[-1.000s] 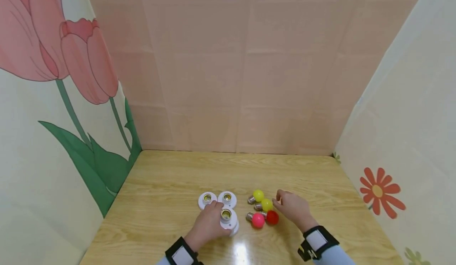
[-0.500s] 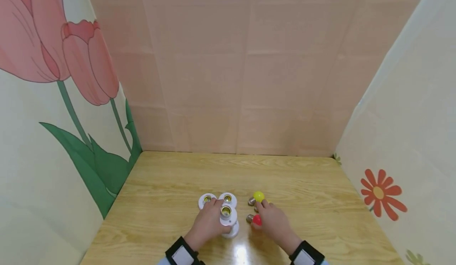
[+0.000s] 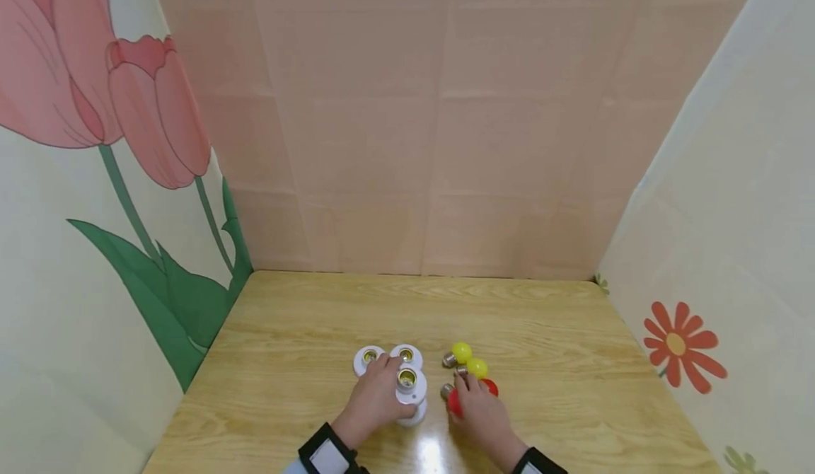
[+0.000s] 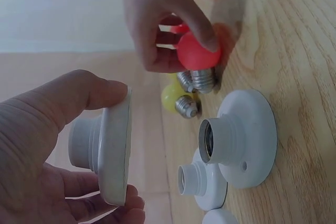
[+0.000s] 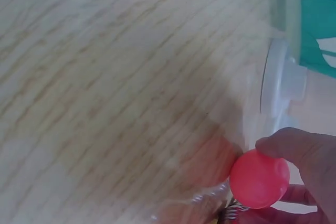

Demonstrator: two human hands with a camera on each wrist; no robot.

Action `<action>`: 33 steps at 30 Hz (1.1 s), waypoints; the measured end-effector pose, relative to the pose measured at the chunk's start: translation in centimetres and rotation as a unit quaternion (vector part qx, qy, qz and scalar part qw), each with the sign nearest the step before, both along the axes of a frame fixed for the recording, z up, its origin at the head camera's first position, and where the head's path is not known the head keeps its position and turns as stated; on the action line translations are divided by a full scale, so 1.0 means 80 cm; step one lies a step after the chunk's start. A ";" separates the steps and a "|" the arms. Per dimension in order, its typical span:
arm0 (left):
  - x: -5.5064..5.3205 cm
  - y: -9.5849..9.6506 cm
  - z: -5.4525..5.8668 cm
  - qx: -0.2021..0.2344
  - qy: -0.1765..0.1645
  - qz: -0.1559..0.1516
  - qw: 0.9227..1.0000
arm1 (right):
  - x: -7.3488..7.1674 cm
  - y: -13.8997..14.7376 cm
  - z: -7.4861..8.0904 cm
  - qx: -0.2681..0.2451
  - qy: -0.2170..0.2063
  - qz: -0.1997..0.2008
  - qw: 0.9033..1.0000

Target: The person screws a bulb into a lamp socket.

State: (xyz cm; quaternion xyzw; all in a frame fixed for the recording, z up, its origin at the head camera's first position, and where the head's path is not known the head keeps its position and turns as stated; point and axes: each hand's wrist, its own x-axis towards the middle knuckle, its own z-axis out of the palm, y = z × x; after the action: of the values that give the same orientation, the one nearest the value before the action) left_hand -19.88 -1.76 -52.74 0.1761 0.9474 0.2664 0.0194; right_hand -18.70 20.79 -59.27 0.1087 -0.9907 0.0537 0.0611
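My left hand (image 3: 376, 397) grips a white lamp socket (image 4: 114, 150) by its round base, thumb at one edge and fingers at the other. It is held above the table, its opening facing up in the head view. Below it stands another white socket (image 4: 251, 137), partly hidden in the head view. Two more sockets stand just beyond, a left one (image 3: 368, 359) and a right one (image 3: 407, 354). My right hand (image 3: 482, 412) pinches a pinkish-red bulb (image 5: 260, 179) between thumb and fingers. The bulb's metal screw base (image 4: 203, 80) points away from the palm.
Beside the right hand lie a red bulb (image 3: 490, 387) and two yellow bulbs, a farther one (image 3: 461, 351) and a nearer one (image 3: 477, 368). All rest on the wood-grain table (image 3: 305, 318). A pinkish-brown sheet (image 3: 407, 141) hangs behind; printed sheets flank both sides.
My right hand has come left and nearer from beside the yellow bulbs and taken hold of the pinkish-red bulb. My left hand's socket has shifted slightly, showing more of the one beneath.
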 end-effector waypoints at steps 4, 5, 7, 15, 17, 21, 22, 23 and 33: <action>0.000 0.001 0.001 -0.002 0.007 -0.004 1.000 | 0.000 -0.001 0.009 -0.037 -0.041 -0.003 0.998; 0.000 0.001 0.001 -0.003 0.007 -0.004 1.000 | 0.000 -0.001 0.013 -0.054 -0.051 -0.005 0.997; 0.000 0.002 0.001 -0.004 0.007 -0.005 1.000 | 0.001 -0.002 0.021 -0.094 -0.061 -0.009 0.994; 0.001 0.005 0.002 -0.008 -0.002 -0.009 1.000 | -0.002 -0.005 0.080 -0.180 -0.028 0.010 0.983; 0.000 0.007 0.001 -0.010 0.000 -0.010 1.000 | -0.003 -0.006 0.097 -0.188 -0.038 0.018 0.981; 0.000 0.013 -0.001 -0.016 0.014 -0.015 1.000 | -0.006 -0.009 0.128 -0.208 -0.067 0.026 0.975; 0.000 0.015 -0.001 -0.015 0.017 -0.018 1.000 | -0.006 -0.010 0.136 -0.213 -0.069 0.028 0.974; 0.000 0.016 -0.002 -0.012 0.019 -0.020 1.000 | -0.005 -0.011 0.144 -0.216 -0.070 0.030 0.973; -0.005 0.032 -0.003 0.004 0.041 -0.032 0.999 | 0.003 -0.035 0.178 -0.253 -0.021 0.089 0.963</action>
State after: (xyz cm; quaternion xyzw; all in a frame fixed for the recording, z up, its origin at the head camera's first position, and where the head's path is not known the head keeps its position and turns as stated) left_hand -20.26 0.78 -52.95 0.2167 0.9402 0.2623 -0.0118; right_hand -18.43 18.03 -45.04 0.1763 -0.9323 0.3101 0.0603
